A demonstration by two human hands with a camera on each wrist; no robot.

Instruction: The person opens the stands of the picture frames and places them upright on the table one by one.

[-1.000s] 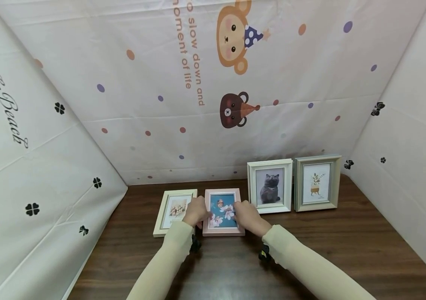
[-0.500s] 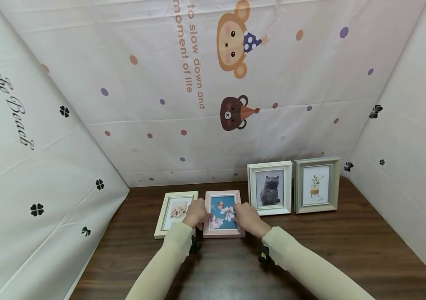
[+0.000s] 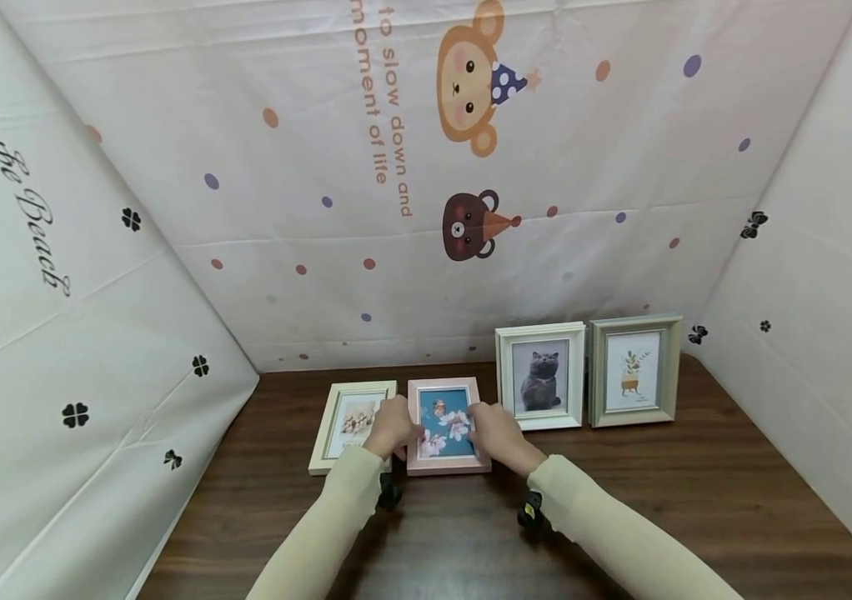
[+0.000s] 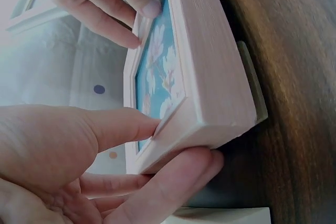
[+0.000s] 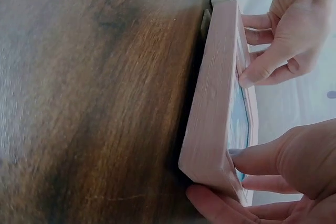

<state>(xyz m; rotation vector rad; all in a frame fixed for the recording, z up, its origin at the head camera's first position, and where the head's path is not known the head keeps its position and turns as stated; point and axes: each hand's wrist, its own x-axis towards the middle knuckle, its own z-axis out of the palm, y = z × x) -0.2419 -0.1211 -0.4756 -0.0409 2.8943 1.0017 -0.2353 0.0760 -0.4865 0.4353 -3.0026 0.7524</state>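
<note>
Both hands hold a pink picture frame point(image 3: 448, 468) with a blue blossom picture, low over the wooden table. My left hand point(image 3: 393, 427) pinches its left side, thumb on the front and fingers around the edge, as the left wrist view shows. On the opposite side, my right hand point(image 3: 501, 435) grips with its thumb on the front and fingers at the outer edge point(image 5: 212, 98). Part of the frame's back stand point(image 4: 253, 82) shows behind it. A cream picture frame point(image 3: 324, 433) with a flower picture lies left of the pink one, partly covered by my left hand.
A white frame point(image 3: 541, 422) with a grey cat picture and a grey-green frame point(image 3: 672, 367) with a potted plant picture stand side by side at the right. Printed cloth point(image 3: 283, 317) rises behind the dark table point(image 3: 456, 533) and at both sides.
The head view has shifted slightly. Both hands keep their hold on the pink frame, whose top edge has moved a little to the left.
</note>
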